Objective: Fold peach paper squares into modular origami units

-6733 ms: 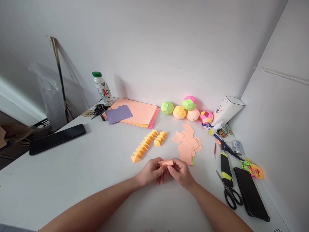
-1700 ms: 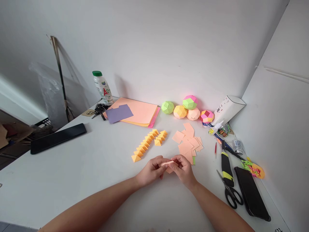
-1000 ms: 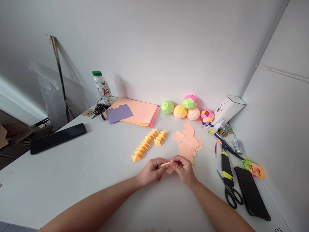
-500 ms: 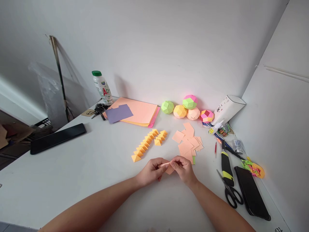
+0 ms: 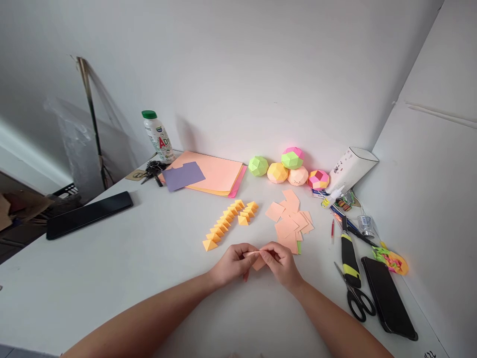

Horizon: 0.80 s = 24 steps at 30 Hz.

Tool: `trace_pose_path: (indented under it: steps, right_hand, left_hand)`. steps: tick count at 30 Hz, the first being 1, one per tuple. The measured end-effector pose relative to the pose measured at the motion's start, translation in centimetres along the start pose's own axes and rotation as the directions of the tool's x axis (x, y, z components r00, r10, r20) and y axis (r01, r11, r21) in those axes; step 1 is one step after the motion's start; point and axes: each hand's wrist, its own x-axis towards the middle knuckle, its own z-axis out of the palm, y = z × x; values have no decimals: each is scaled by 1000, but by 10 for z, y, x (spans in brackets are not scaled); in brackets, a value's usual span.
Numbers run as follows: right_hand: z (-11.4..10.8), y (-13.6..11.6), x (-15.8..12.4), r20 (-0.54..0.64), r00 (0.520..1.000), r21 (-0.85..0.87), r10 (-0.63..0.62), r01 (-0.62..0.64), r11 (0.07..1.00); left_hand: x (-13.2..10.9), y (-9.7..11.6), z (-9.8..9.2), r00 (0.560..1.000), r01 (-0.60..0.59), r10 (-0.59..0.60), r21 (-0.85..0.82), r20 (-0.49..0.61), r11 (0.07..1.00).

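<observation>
Between my two hands is a small piece of peach paper (image 5: 260, 263), pinched along its upper edge, which looks folded. My left hand (image 5: 233, 263) is closed on its left end, and my right hand (image 5: 282, 264) grips the right end with thumb and finger. The fingers hide much of the paper. Just beyond my right hand lies a loose pile of peach paper squares (image 5: 286, 228), with a bit of green showing under it. Ahead of my left hand, folded orange paper pieces (image 5: 219, 228) stand in a long row, with a shorter row beside it.
Faceted paper balls (image 5: 278, 172) sit along the wall. Coloured sheets (image 5: 219, 169) lie at the back left near a bottle (image 5: 158, 136). On the right are scissors (image 5: 357, 298), a utility knife (image 5: 350, 261), a black phone (image 5: 389, 298) and a glue bottle (image 5: 331, 198). A long black case (image 5: 89, 214) lies left.
My right hand has shifted slightly left along the paper's edge, closer to my left hand. The paper piece has turned a little; the things on the table keep their places.
</observation>
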Motion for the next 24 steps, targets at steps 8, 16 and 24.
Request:
trace_pose_path:
  steps: [8,16,24]
  right_hand:
    - [1,6,-2,-45,997,17,64,-64,998]
    - [2,9,-2,-14,999,15,39,-38,999]
    - [2,10,-2,-17,999,59,50,-48,997]
  left_hand:
    - [3,-1,2,1000,5,-8,-95,-31,995]
    - [5,-3,3,999,-13,8,-142,-41,990]
    - [7,-2,4,997,-6,-12,-228,-79,974]
